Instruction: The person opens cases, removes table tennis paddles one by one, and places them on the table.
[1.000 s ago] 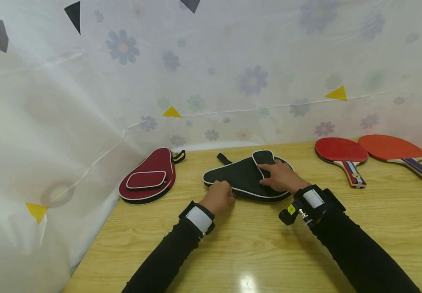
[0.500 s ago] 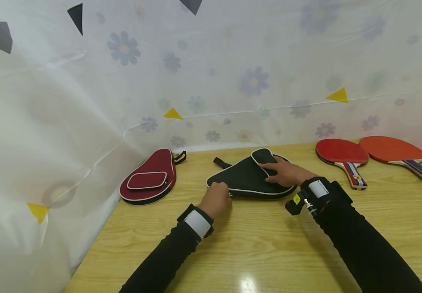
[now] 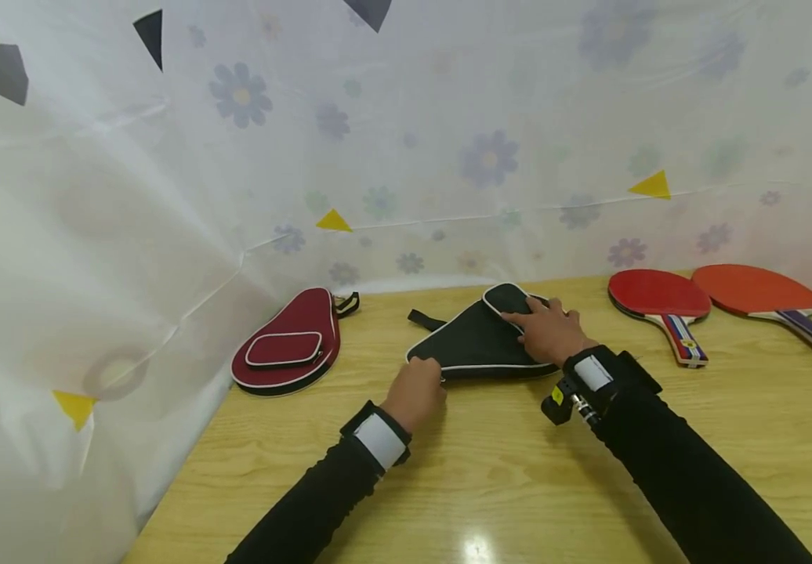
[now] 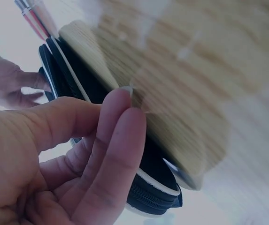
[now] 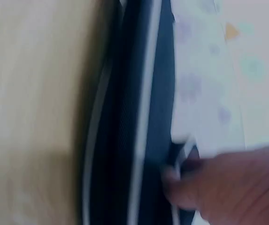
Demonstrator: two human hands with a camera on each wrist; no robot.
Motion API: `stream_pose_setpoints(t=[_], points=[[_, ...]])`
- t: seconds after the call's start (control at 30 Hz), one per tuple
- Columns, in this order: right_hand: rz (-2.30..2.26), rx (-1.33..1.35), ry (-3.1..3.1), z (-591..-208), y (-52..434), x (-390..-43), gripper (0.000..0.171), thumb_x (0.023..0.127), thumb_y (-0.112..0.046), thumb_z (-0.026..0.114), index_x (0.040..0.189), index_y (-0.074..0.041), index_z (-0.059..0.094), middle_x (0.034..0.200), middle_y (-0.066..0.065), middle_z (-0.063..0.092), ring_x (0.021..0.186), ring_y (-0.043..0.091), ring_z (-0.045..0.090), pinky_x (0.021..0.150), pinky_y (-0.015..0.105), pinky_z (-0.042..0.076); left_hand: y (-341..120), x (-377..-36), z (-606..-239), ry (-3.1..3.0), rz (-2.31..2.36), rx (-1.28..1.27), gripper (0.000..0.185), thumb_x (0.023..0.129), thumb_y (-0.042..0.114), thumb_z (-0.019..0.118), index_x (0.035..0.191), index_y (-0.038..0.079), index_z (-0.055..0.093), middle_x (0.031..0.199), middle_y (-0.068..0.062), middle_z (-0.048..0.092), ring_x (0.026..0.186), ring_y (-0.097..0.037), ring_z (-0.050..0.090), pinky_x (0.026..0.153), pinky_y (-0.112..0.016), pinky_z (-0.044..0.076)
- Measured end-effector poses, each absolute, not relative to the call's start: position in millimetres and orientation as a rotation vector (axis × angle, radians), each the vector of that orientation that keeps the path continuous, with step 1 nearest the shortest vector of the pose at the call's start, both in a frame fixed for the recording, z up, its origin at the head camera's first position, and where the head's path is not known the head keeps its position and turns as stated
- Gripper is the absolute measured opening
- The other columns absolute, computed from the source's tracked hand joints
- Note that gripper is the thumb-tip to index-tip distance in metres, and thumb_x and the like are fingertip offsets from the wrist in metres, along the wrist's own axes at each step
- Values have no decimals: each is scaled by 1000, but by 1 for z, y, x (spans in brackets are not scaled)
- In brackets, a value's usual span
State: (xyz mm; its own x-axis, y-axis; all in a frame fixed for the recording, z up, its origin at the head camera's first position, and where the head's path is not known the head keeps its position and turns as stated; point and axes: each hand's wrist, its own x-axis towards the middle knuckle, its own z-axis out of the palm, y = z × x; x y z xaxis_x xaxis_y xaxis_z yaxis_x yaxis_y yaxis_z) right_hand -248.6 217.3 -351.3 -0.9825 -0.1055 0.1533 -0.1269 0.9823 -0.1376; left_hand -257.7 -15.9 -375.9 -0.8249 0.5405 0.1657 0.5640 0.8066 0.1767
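A black table tennis bat case (image 3: 473, 342) with white piping lies mid-table, its narrow end to the left. At the near edge of that end, my left hand (image 3: 416, 394) pinches a small zipper pull, mostly hidden by the fingertips. The left wrist view shows thumb and fingers drawn together beside the case's zipper (image 4: 150, 199). Over the wide end, my right hand (image 3: 554, 333) grips the raised front pocket (image 3: 506, 298) between thumb and fingers. The right wrist view is blurred, with the thumb (image 5: 183, 192) against the pocket's edge.
To the left lies a dark red bat case (image 3: 293, 329) with a small pocket. At the right back are a red bat (image 3: 660, 291) and an orange-red bat (image 3: 755, 287), side by side. A flower-patterned white sheet (image 3: 413, 172) hangs behind the wooden table (image 3: 491, 470).
The black case's narrow end has slid to the right past my left hand, which stays nearly in place. My right hand's fingers have shifted on the pocket.
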Motion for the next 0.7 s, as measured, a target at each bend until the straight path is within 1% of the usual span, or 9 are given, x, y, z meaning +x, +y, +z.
stream_pose_setpoints(t=[0.07,0.17,0.27,0.33,0.4,0.5,0.53,0.63,0.7], points=[[162,112,-2834,-357,203,-245,37,97,-8,63,133,-5,65,133,36,48,117,59,45,87,69,43,-14,-257,-375,-2908,-337,-867,11,86,6,79,79,-1,74,75,-11,72,58,-12,58,52,-27,47],[257,124,-2706,-363,177,-244,30,96,-7,64,124,2,66,118,37,49,97,53,54,75,62,50,-13,-257,-375,-2915,-337,-858,10,85,6,79,81,-1,74,77,-12,73,62,-13,62,54,-28,49],[459,241,-2805,-362,150,-246,32,101,-14,61,128,2,64,120,36,46,89,48,59,68,55,53,-13,-255,-376,-2898,-329,-873,10,86,7,79,86,-2,75,80,-13,73,69,-18,69,58,-30,54],[611,292,-2934,-358,134,-246,34,105,-18,53,134,-3,62,126,34,45,92,48,60,71,57,53,-13,-253,-377,-2869,-334,-902,10,88,6,77,91,-2,75,83,-13,74,74,-22,72,63,-32,57],[666,313,-3037,-354,124,-247,36,107,-21,49,138,-7,62,134,33,44,101,51,58,79,63,51,-14,-253,-378,-2836,-351,-933,10,89,5,75,95,-3,75,84,-14,74,77,-24,73,66,-33,58],[693,310,-3096,-351,117,-248,37,108,-23,46,140,-11,61,139,30,44,111,56,53,85,71,45,-17,-253,-378,-2819,-370,-951,10,90,2,73,98,-2,75,84,-12,74,78,-23,73,66,-32,58],[696,324,-3098,-350,116,-249,37,109,-23,45,139,-11,61,139,29,45,113,54,52,88,71,44,-17,-253,-378,-2820,-362,-949,9,89,2,73,96,-2,75,82,-11,73,76,-22,73,65,-32,58],[693,405,-3063,-349,117,-249,34,108,-20,46,133,-6,64,131,26,54,113,47,52,90,63,46,-20,-254,-378,-2835,-343,-937,4,88,4,74,87,0,73,75,-8,71,70,-21,70,61,-32,56],[706,440,-3041,-349,118,-249,30,108,-18,47,127,-4,66,123,24,58,109,41,53,88,57,47,-21,-255,-378,-2842,-330,-935,9,87,6,76,80,2,71,70,-7,68,66,-20,68,59,-32,55]])
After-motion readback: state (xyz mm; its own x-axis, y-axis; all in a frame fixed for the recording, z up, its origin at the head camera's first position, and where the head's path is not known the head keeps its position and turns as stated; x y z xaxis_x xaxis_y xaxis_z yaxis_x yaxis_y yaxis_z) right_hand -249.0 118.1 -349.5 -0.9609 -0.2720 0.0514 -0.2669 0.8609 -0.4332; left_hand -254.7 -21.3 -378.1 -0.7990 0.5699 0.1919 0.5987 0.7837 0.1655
